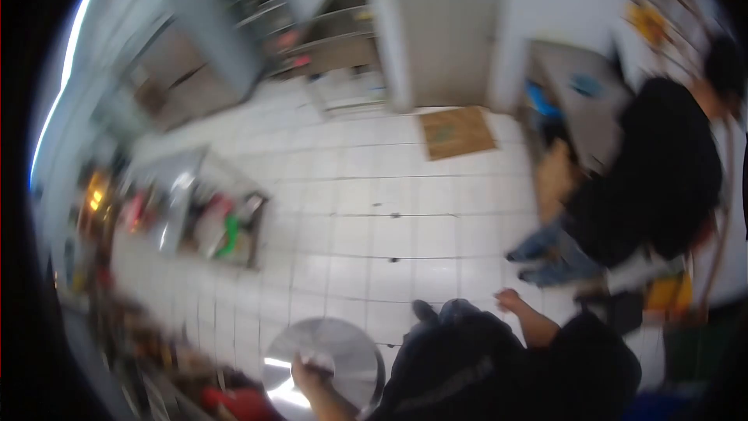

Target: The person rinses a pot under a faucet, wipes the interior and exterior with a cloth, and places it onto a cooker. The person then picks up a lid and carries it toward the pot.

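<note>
My left hand (pixel 310 376) is closed at the middle of a large round metal lid (pixel 354 347), where a small dark part, perhaps its knob, shows under the fingers. The lid is shiny and lies low at my left side; what is beneath it is hidden. My right hand (pixel 510 300) hangs out in front of my right side above the tiled floor. Its fingers look loosely curled, with nothing seen in them, though the picture is blurred there.
A seated person in black (pixel 654 171) is at the right beside a grey table (pixel 580 90). A cardboard piece (pixel 458 132) lies on the white floor by a door (pixel 444 23). A cluttered low metal table (pixel 167 187) stands left, and shelves (pixel 335 31) line the back.
</note>
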Action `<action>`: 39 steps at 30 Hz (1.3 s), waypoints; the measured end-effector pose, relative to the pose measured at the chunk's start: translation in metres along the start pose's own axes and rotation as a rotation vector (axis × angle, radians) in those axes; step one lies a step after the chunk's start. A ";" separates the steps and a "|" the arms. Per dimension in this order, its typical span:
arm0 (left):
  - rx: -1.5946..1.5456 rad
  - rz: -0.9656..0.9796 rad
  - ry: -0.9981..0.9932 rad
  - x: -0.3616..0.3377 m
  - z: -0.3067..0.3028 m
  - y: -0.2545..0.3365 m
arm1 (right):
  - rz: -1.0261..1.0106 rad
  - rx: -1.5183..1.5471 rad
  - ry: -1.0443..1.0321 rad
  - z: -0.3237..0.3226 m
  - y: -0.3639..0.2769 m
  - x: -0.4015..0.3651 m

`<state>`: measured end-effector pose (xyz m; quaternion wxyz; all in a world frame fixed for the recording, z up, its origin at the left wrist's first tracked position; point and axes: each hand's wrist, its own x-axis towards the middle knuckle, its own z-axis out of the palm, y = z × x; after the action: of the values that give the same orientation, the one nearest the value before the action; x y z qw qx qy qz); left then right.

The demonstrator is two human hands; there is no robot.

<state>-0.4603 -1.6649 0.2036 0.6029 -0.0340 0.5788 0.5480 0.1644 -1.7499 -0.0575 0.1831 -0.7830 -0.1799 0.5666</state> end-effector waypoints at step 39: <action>0.161 0.941 0.096 0.629 0.766 0.519 | -0.310 -0.142 0.183 0.221 -1.023 0.410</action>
<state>-0.4883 -0.5507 0.2998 0.2627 0.2530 0.5992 0.7126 -0.0025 -0.6429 0.0431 0.2281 -0.8051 -0.3202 0.4441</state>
